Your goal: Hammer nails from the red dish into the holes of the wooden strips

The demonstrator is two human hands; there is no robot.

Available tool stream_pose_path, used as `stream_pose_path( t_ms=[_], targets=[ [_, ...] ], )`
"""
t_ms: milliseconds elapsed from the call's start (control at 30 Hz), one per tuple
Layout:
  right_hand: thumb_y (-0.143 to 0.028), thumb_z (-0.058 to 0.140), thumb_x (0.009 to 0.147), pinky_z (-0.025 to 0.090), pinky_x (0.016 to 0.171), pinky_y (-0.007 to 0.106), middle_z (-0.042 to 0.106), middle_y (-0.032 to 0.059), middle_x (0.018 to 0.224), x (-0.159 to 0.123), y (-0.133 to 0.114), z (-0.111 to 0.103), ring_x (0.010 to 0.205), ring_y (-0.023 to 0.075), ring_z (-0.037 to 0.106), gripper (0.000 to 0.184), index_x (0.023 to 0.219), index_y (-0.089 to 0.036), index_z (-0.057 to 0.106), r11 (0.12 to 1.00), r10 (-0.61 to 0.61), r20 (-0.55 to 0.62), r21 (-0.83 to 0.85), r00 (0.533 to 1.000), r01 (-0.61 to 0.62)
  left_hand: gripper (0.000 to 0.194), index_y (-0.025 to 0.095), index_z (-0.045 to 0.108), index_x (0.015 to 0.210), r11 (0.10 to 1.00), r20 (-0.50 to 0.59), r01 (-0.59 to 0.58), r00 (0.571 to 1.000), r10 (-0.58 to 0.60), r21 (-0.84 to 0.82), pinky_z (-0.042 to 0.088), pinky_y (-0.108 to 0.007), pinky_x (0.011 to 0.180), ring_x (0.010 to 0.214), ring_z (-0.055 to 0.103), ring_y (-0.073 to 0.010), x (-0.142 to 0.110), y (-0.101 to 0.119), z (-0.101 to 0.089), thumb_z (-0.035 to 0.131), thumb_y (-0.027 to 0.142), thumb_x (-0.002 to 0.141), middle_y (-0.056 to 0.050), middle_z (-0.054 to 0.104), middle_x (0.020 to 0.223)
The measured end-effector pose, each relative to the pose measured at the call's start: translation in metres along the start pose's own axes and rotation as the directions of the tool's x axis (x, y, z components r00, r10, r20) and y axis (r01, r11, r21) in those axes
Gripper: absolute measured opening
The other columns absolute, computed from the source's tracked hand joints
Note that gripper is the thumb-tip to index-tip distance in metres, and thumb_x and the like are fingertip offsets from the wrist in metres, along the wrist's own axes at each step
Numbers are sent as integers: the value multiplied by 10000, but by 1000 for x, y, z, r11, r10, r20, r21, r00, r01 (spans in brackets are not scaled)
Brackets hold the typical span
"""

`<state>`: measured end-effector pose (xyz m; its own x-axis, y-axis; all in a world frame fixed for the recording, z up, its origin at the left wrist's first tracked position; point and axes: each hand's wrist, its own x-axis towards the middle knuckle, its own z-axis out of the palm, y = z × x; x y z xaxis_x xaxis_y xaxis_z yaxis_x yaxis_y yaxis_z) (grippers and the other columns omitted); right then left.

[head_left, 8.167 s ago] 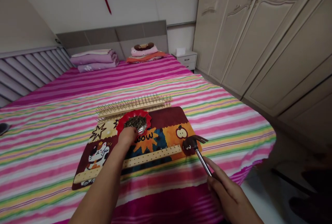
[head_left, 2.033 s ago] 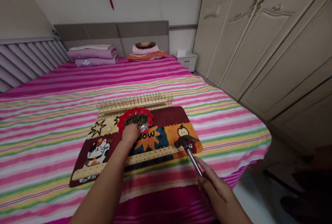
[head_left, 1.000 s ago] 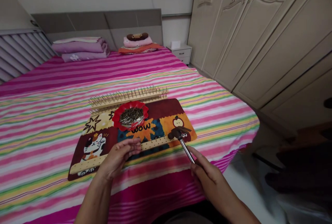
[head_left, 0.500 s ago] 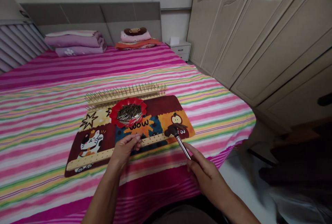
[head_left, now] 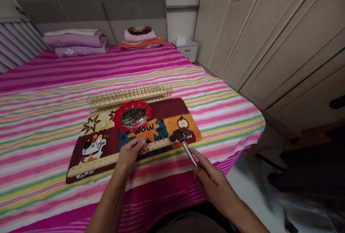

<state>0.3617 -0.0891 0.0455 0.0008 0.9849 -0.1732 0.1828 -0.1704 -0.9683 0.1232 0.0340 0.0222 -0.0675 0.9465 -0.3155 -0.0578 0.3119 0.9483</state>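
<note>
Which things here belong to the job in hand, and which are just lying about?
Job:
claw hammer, in the right hand
dotted wooden strip, at the left hand
nails, red bowl
nail-studded strips
printed mat

Lying about:
purple bedding
pink bedding
white box

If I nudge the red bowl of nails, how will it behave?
The red bowl looks like thin plastic, so the shell is probably light and may flex. The loose nails piled inside likely add real weight and could spill if it tilts. Being wide and shallow, it seems unlikely to tip.
</note>
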Motion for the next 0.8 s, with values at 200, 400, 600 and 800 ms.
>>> stream_pose_path(
  t_ms=[200, 400, 600, 800],
  targets=[
    [-277, 373, 910, 291, 487, 234, 370, -55, 602, -1, -2, 2, 520, 124, 319, 486, 1393, -230, 403, 1000, 8, 8, -6, 1000, -8, 478, 127, 672, 751, 995, 27, -17, 1000, 14, 96, 461, -232, 524, 510, 557, -103, 4, -5, -1, 779, 503, 476, -8, 642, 564],
    [-279, 379, 908, 323, 490, 222, 391, -60, 596, 0, -3, 5, 517, 118, 345, 482, 1386, -231, 416, 1000, -10, 24, -15, 1000, 11, 429, 148, 686, 792, 975, 43, -29, 999, 20, 220, 415, -222, 478, 467, 528, -98, 7, -12, -1, 742, 472, 517, -8, 653, 567],
    [-227, 387, 902, 403, 530, 218, 483, -50, 627, 10, -9, 15, 526, 108, 424, 467, 1366, -221, 439, 991, -117, 64, -57, 991, 121, 311, 175, 675, 704, 967, -5, -11, 1000, 12, 256, 391, -211, 430, 504, 561, -122, 2, -8, 4, 716, 420, 517, 9, 643, 590],
    [-156, 388, 901, 481, 618, 250, 601, -26, 662, 27, -32, 28, 601, 135, 567, 472, 1356, -260, 450, 957, -214, 186, -156, 959, 244, 215, 191, 664, 675, 937, -50, -35, 997, 56, 347, 360, -217, 393, 375, 473, -90, -5, -7, 8, 647, 384, 582, 49, 564, 517]
  ],
)
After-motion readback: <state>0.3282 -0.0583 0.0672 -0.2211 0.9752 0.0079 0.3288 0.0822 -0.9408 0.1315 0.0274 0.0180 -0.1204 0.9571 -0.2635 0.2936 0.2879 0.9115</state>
